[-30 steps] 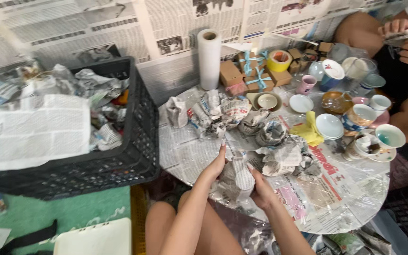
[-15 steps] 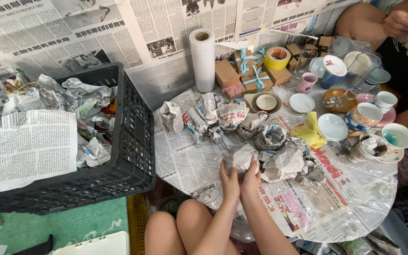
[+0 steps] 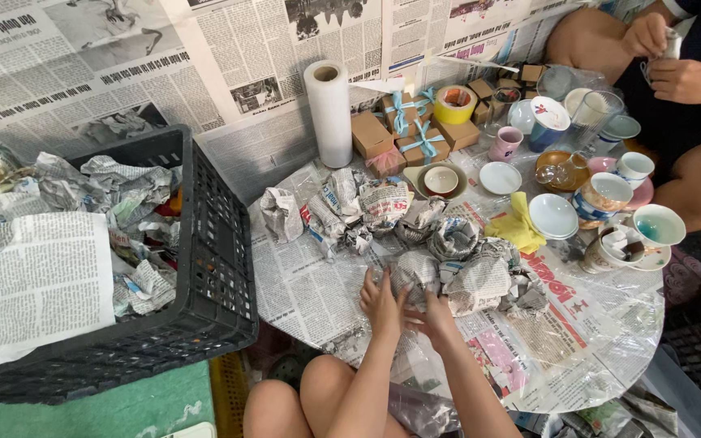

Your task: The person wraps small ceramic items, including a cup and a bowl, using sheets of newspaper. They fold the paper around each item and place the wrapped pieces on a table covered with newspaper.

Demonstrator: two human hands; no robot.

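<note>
Both palms face down, the left hand [image 3: 381, 302] and right hand [image 3: 434, 318] cupped side by side around a grey crumpled newspaper-wrapped bundle [image 3: 415, 272] near the front edge of the low paper-covered round table [image 3: 610, 341], where it could slide off if nudged.

The newspaper-wrapped bundle [image 3: 417, 272] is grey and crumpled. It lies on the table just in front of the black crate's right side, among similar bundles.
</note>
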